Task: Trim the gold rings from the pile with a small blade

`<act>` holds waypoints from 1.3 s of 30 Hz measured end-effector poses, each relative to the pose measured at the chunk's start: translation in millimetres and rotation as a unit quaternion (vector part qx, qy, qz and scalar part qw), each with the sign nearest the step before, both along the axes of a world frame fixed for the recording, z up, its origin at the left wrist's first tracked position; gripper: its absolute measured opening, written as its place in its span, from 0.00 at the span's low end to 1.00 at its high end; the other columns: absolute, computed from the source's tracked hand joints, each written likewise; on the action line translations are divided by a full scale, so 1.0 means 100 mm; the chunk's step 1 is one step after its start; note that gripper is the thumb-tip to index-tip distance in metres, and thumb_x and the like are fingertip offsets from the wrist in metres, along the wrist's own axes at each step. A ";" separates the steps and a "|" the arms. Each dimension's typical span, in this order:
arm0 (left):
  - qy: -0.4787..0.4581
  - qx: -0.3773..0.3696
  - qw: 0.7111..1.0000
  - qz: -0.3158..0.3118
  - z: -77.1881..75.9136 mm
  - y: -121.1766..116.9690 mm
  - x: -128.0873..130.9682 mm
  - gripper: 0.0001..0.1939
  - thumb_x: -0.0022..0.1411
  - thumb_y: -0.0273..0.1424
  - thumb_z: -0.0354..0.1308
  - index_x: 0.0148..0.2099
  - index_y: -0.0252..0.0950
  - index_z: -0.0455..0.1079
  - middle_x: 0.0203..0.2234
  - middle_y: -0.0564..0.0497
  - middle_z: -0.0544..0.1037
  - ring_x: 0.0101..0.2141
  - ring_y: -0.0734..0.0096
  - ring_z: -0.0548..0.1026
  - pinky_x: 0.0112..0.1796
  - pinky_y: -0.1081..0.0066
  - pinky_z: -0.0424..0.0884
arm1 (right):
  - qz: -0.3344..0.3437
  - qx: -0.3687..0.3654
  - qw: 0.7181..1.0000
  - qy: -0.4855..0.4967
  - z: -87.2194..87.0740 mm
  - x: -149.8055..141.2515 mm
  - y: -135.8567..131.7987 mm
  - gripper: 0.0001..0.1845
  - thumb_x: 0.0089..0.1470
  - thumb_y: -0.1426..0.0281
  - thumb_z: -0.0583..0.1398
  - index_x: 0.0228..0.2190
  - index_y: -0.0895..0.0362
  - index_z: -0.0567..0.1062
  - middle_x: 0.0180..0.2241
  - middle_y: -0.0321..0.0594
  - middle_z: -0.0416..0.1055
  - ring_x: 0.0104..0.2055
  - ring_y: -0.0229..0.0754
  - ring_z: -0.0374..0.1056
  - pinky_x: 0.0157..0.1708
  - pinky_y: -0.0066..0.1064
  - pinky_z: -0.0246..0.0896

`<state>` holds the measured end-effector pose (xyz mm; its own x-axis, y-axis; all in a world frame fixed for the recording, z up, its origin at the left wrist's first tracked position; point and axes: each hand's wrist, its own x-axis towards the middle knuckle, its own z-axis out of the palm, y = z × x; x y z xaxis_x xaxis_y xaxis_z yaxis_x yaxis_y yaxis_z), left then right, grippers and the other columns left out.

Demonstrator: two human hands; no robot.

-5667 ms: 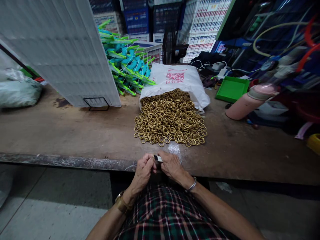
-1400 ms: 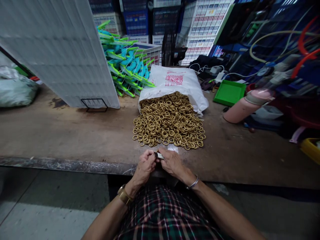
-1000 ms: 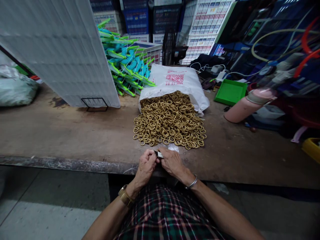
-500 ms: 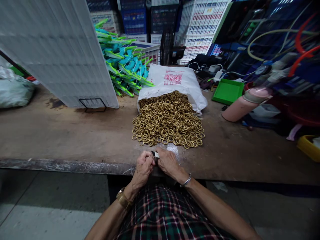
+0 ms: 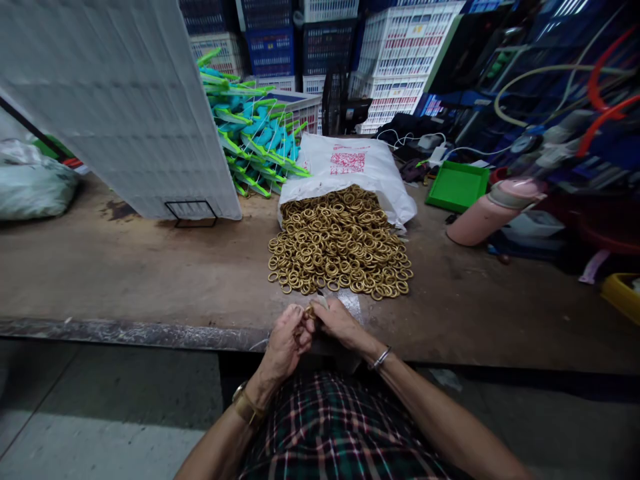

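Gold ring (image 5: pixel 310 311): was pinched between closed fingertips of left hand (image 5: pixel 286 341) and right hand (image 5: pixel 343 327), with a white piece (image 5: pixel 323 302) also in the right. Was near the table edge (image 5: pixel 125 332), before heaped rings (image 5: pixel 340 247) and white bag (image 5: pixel 380 163).

The left wrist (image 5: pixel 261 388) wears a gold watch (image 5: pixel 247 407), the right wrist (image 5: pixel 371 349) a silver bangle (image 5: pixel 381 357). The clothing (image 5: pixel 327 423) is dark plaid.
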<state>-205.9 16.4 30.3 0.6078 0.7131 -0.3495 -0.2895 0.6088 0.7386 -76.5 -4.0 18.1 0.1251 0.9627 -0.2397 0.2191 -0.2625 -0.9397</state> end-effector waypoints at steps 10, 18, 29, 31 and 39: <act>0.035 -0.034 0.998 0.047 -0.12 0.00 -0.04 0.18 0.50 0.41 0.61 0.31 0.35 0.58 0.21 0.57 0.67 0.15 0.87 0.57 0.15 0.83 0.47 | -0.016 0.127 0.984 -0.124 0.02 0.00 -0.03 0.12 0.53 0.66 0.51 0.22 0.57 0.66 0.20 0.32 0.61 0.23 0.34 0.56 0.26 0.25 0.51; 0.065 0.000 0.998 0.024 -0.07 -0.04 -0.03 0.19 0.48 0.41 0.62 0.33 0.35 0.60 0.20 0.58 0.66 0.15 0.87 0.56 0.15 0.82 0.47 | -0.001 0.151 0.973 -0.173 0.04 -0.02 -0.04 0.11 0.54 0.68 0.51 0.22 0.56 0.65 0.20 0.32 0.60 0.23 0.34 0.55 0.25 0.25 0.49; 0.046 -0.071 0.996 0.024 -0.11 -0.01 -0.04 0.18 0.46 0.39 0.64 0.32 0.34 0.61 0.21 0.57 0.66 0.15 0.88 0.57 0.15 0.83 0.46 | -0.015 0.115 0.990 -0.086 -0.01 0.00 -0.03 0.10 0.52 0.68 0.52 0.25 0.58 0.70 0.22 0.32 0.65 0.26 0.34 0.59 0.28 0.25 0.54; 0.043 -0.079 0.996 0.022 -0.12 0.00 -0.03 0.17 0.46 0.38 0.64 0.32 0.33 0.62 0.22 0.56 0.66 0.15 0.88 0.58 0.15 0.84 0.46 | -0.009 0.121 0.988 -0.094 0.01 -0.01 -0.04 0.08 0.51 0.68 0.53 0.27 0.58 0.70 0.24 0.33 0.66 0.27 0.34 0.61 0.28 0.25 0.55; -0.015 -0.199 0.979 0.034 -0.12 0.09 -0.01 0.09 0.49 0.26 0.61 0.31 0.32 0.62 0.17 0.60 0.61 0.12 0.91 0.50 0.12 0.85 0.44 | 0.024 0.113 0.988 -0.105 0.10 -0.02 -0.05 0.11 0.49 0.69 0.55 0.35 0.59 0.73 0.26 0.36 0.70 0.29 0.36 0.63 0.30 0.26 0.58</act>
<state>-206.4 25.9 18.7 0.5774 0.5634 -0.5909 -0.3571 0.8251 0.4378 -78.5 -9.2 28.1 0.1012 0.9948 0.0090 0.4234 -0.0349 -0.9053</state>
